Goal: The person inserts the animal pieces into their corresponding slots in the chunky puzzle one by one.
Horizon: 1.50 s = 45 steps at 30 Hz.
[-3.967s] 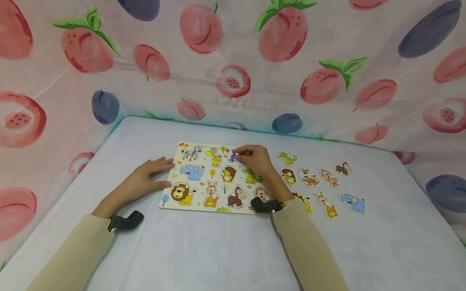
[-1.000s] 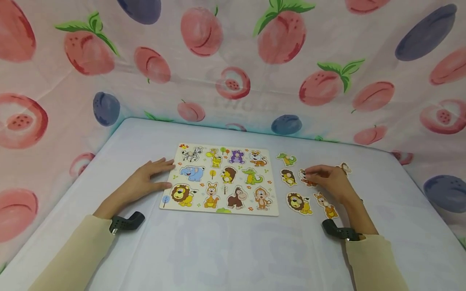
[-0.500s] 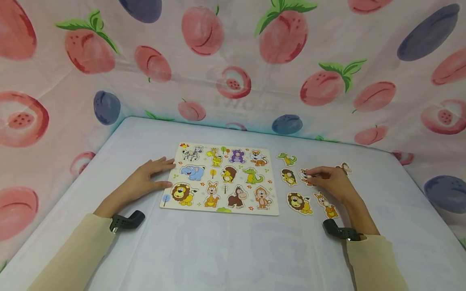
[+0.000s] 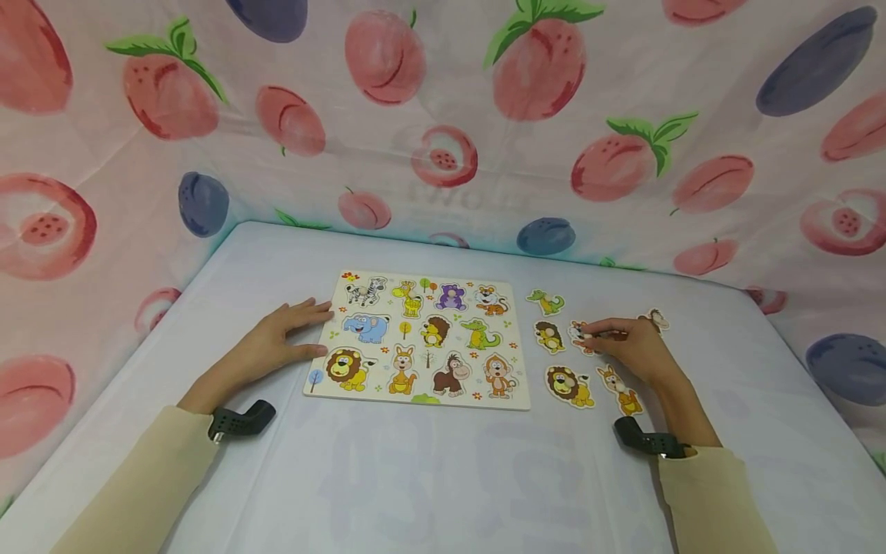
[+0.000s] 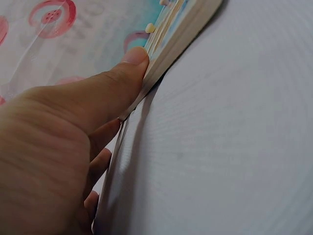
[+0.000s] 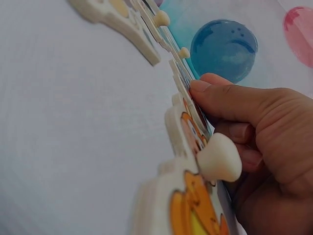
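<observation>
A wooden animal puzzle board (image 4: 383,355) lies on the white table. My left hand (image 4: 282,338) touches the board's left edge with fingers spread and thumb against its side; the left wrist view shows the thumb (image 5: 115,81) at that edge. To the right of the board my right hand (image 4: 633,346) pinches a tiger puzzle piece (image 4: 578,335), its thumb and index finger partly covering it. Near that hand lie a crocodile piece (image 4: 545,302), a hedgehog piece (image 4: 549,337), a lion piece (image 4: 569,387) and a kangaroo piece (image 4: 621,390) with its knob (image 6: 221,157).
A monkey-like brown piece (image 4: 654,319) peeks out behind my right hand; other pieces there are hidden. Zebra (image 4: 365,292), giraffe (image 4: 407,298) and purple hippo (image 4: 451,297) pieces with knobs sit in the board. A fruit-print cloth (image 4: 484,154) stands behind the table.
Since the earliest frame my right hand has left the purple hippo on the board and moved right to the tiger piece. Over the last second both hands stay nearly still.
</observation>
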{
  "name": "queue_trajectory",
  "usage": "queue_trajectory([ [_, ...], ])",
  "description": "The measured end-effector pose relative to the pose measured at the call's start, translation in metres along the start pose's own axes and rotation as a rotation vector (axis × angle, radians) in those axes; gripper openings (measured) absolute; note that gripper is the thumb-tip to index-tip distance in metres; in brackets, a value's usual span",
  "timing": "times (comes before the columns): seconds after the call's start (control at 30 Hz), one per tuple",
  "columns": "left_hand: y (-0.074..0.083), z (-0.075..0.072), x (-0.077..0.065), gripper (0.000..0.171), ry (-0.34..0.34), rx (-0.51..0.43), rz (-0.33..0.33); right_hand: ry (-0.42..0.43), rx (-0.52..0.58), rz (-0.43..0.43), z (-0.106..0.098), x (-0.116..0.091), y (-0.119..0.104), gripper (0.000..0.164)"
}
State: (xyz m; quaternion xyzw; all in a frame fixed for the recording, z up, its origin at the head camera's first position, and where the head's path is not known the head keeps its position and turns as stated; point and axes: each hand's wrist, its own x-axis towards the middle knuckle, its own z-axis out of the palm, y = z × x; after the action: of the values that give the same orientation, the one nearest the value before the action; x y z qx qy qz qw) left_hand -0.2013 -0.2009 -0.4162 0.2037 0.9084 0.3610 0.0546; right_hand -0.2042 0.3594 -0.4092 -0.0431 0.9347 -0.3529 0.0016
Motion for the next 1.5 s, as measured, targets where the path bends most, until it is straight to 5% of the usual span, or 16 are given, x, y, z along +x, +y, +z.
queue_trajectory([
  [1.5, -0.002, 0.002, 0.000, 0.066, 0.004, 0.005, -0.024, 0.037, 0.012, 0.038, -0.002, 0.003, -0.015, 0.036],
])
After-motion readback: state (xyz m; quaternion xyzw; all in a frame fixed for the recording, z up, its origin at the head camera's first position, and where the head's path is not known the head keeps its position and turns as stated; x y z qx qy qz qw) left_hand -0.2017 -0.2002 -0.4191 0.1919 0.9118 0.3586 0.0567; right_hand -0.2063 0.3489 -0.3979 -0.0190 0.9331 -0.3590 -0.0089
